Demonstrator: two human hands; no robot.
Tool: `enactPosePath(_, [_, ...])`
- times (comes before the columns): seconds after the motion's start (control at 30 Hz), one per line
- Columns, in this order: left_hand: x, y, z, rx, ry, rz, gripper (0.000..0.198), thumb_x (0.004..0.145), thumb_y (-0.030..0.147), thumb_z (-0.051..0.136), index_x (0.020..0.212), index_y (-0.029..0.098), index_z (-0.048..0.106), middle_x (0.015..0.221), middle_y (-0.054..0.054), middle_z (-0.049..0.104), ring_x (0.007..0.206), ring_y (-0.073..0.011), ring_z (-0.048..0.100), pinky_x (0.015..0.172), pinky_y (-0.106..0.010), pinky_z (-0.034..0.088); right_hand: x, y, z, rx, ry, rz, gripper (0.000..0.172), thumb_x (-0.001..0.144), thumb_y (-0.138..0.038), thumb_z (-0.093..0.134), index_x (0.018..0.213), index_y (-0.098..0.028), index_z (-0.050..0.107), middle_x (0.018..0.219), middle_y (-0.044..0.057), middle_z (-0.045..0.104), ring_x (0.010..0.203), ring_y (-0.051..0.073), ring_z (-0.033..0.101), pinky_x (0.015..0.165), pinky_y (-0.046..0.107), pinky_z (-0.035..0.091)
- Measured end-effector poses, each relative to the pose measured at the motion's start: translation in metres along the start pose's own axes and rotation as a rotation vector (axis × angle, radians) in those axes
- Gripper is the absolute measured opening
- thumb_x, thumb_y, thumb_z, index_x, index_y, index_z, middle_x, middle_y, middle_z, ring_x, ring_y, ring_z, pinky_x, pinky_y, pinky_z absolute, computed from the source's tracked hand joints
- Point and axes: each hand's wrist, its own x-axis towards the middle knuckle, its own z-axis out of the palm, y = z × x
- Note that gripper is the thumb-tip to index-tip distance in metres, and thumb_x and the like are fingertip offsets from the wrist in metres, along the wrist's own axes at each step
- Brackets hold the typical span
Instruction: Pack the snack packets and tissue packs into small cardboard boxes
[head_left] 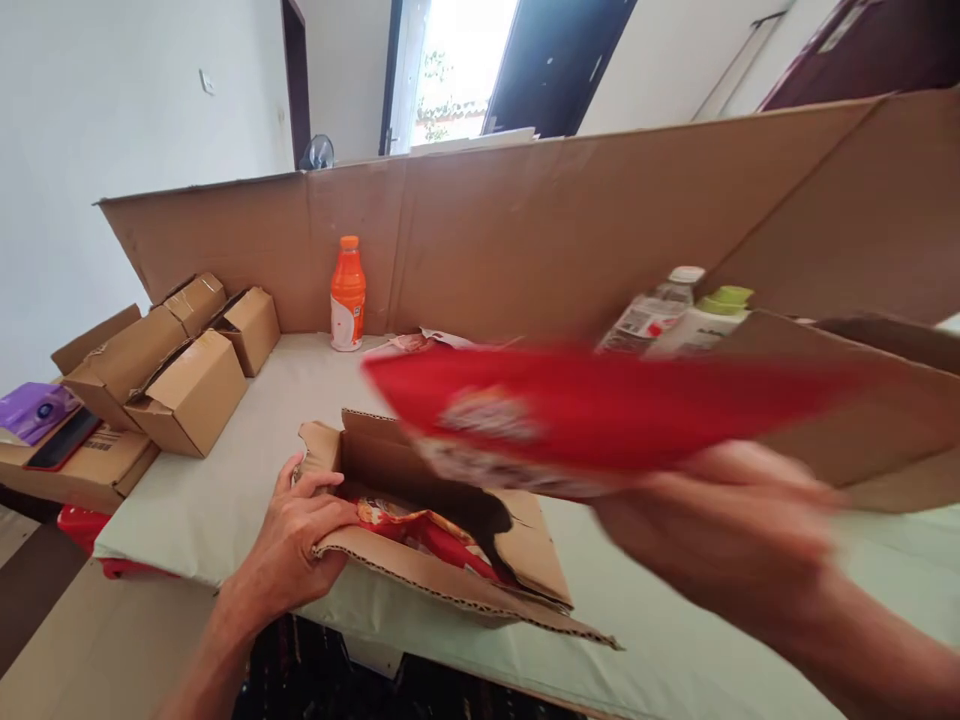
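Over at the far left corner of the worktop [285,410], a purple pack [34,408] and a phone [64,440] sit on a flat box [124,470], and small boxes [199,395] cluster beside them, perhaps parked there to leave the middle free. Along the back edge, an orange bottle [347,305] stands upright before the cardboard screen [517,230], which looks set up as a barrier. Now to the front edge: the left hand [296,545] has its grip around the left end of an open box [420,574], grasping the near corner, probably to steady it and keep the flap out of the way. Inside, a lower packet [450,548] lies in the bottom. And here's the action! Above the box's right side, the right hand [735,525] grips a red packet [570,410] by its near right part, all a blur; held that way, the rest hangs out clear of the fingers. Behind it, a clear bottle [652,315] and a green-capped bottle [709,325] lean, partly hidden, beside a big box [847,400] at the right.
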Motion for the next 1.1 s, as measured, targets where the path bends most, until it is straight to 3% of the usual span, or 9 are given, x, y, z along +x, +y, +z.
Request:
enactPosePath(0.07, [-0.001, 0.0, 0.001, 0.009, -0.002, 0.001, 0.035, 0.075, 0.008, 0.057, 0.101, 0.026, 0.07, 0.096, 0.0, 0.08, 0.119, -0.0258, 0.065, 0.12, -0.056, 0.02, 0.023, -0.014, 0.033, 0.009, -0.059, -0.208, 0.031, 0.1, -0.008, 0.044, 0.096, -0.022, 0.071, 0.088, 0.006, 0.071, 0.076, 0.017, 0.062, 0.07, 0.029, 0.049])
enactPosePath(0.17, [-0.002, 0.001, 0.002, 0.01, -0.015, -0.002, 0.03, 0.074, 0.007, 0.057, 0.094, 0.025, 0.07, 0.085, 0.0, 0.078, 0.116, -0.0259, 0.065, 0.12, -0.056, 0.021, 0.038, -0.026, 0.065, -0.093, -0.334, -0.366, 0.031, 0.092, 0.001, 0.048, 0.082, -0.018, 0.07, 0.078, 0.005, 0.069, 0.068, 0.018, 0.061, 0.062, 0.03, 0.046])
enactPosePath(0.3, [-0.001, 0.001, 0.001, 0.0, -0.019, -0.024, 0.026, 0.074, 0.008, 0.057, 0.091, 0.024, 0.069, 0.085, 0.001, 0.077, 0.117, -0.0263, 0.064, 0.119, -0.057, 0.023, 0.039, -0.024, 0.072, -0.195, -0.687, -0.336, 0.025, 0.081, 0.002, 0.063, 0.07, -0.019, 0.069, 0.072, 0.005, 0.068, 0.065, 0.019, 0.062, 0.056, 0.031, 0.039])
enactPosePath(0.43, [0.001, 0.001, 0.0, -0.02, -0.028, -0.008, 0.03, 0.074, 0.007, 0.057, 0.095, 0.024, 0.069, 0.087, 0.001, 0.078, 0.119, -0.0266, 0.064, 0.12, -0.057, 0.022, 0.047, -0.021, 0.069, -0.223, -0.781, -0.336, 0.017, 0.083, -0.005, 0.069, 0.072, -0.018, 0.071, 0.072, 0.006, 0.069, 0.067, 0.02, 0.065, 0.056, 0.032, 0.036])
enactPosePath(0.63, [0.002, 0.002, 0.003, -0.044, -0.022, -0.008, 0.024, 0.08, 0.011, 0.059, 0.095, 0.025, 0.069, 0.087, 0.0, 0.079, 0.118, -0.0275, 0.065, 0.119, -0.058, 0.023, 0.049, -0.033, 0.097, -0.228, -1.056, -0.36, 0.014, 0.085, -0.008, 0.071, 0.076, -0.017, 0.075, 0.078, 0.009, 0.074, 0.072, 0.022, 0.069, 0.055, 0.034, 0.034])
enactPosePath(0.83, [0.002, 0.003, 0.006, -0.042, -0.012, 0.005, 0.023, 0.077, 0.01, 0.059, 0.094, 0.024, 0.067, 0.087, 0.0, 0.079, 0.118, -0.0274, 0.065, 0.119, -0.056, 0.023, 0.048, -0.03, 0.092, -0.145, -0.937, -0.263, 0.014, 0.087, -0.007, 0.067, 0.081, -0.017, 0.075, 0.084, 0.01, 0.074, 0.076, 0.022, 0.068, 0.06, 0.032, 0.04])
enactPosePath(1.0, [0.005, 0.001, 0.006, -0.027, 0.004, 0.035, 0.025, 0.078, 0.01, 0.059, 0.097, 0.025, 0.066, 0.088, 0.001, 0.078, 0.117, -0.0274, 0.065, 0.119, -0.058, 0.023, 0.044, -0.023, 0.096, -0.032, -0.955, -0.212, 0.012, 0.091, -0.013, 0.065, 0.09, -0.016, 0.076, 0.086, 0.008, 0.075, 0.075, 0.022, 0.071, 0.062, 0.031, 0.048])
enactPosePath(1.1, [0.001, 0.002, 0.003, 0.036, 0.067, 0.088, 0.032, 0.078, 0.009, 0.06, 0.106, 0.024, 0.064, 0.11, -0.004, 0.076, 0.124, -0.0289, 0.061, 0.12, -0.06, 0.026, 0.043, -0.014, 0.082, 0.073, -0.746, -0.173, 0.019, 0.092, -0.013, 0.062, 0.106, -0.015, 0.074, 0.096, 0.007, 0.077, 0.083, 0.021, 0.073, 0.071, 0.031, 0.055])
